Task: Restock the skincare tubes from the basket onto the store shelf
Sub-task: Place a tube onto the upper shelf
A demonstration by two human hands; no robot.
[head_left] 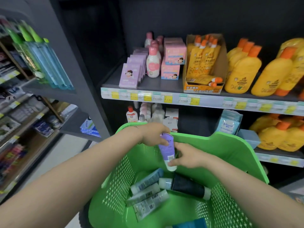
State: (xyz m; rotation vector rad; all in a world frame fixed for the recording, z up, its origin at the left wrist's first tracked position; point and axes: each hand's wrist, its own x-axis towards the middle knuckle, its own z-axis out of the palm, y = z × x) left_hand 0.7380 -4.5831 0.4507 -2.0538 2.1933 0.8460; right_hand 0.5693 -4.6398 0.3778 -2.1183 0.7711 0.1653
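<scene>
Two bare hands meet on one lilac plastic tube (pixel 165 148) with a white cap, held just above the far side of the basket. The left hand (pixel 152 134) comes from above, its fingers curled round the tube's flat crimped end, which points up toward the shelf. The right hand (pixel 189 156) pinches the lower end, thumb and fingertips closed on the tube right at the cap. The tube hangs nearly upright, cap down and tilted a little to the right, clear of the tubes below it.

Under the hands stands a bright green perforated plastic basket (pixel 230 143). On its floor lie more tubes: three pale grey translucent tubes (pixel 148 197) side by side with printed labels, a slate-blue tube (pixel 148 179) just beyond them, and a black tube (pixel 187 186) with a white cap lying across to the right. A blue item (pixel 195 223) shows at the near edge, cut off by the frame.

Beyond the basket, a dark grey store shelf (pixel 164 84) with a strip of price labels along its front carries lilac cardboard boxes (pixel 131 74), a white bottle with a pink cap (pixel 153 63), pink boxes (pixel 174 60), a cardboard display carton of yellow pouches (pixel 204 63) and yellow bottles with orange caps (pixel 241 69). On the level below stand pale blue packets (pixel 228 125).
</scene>
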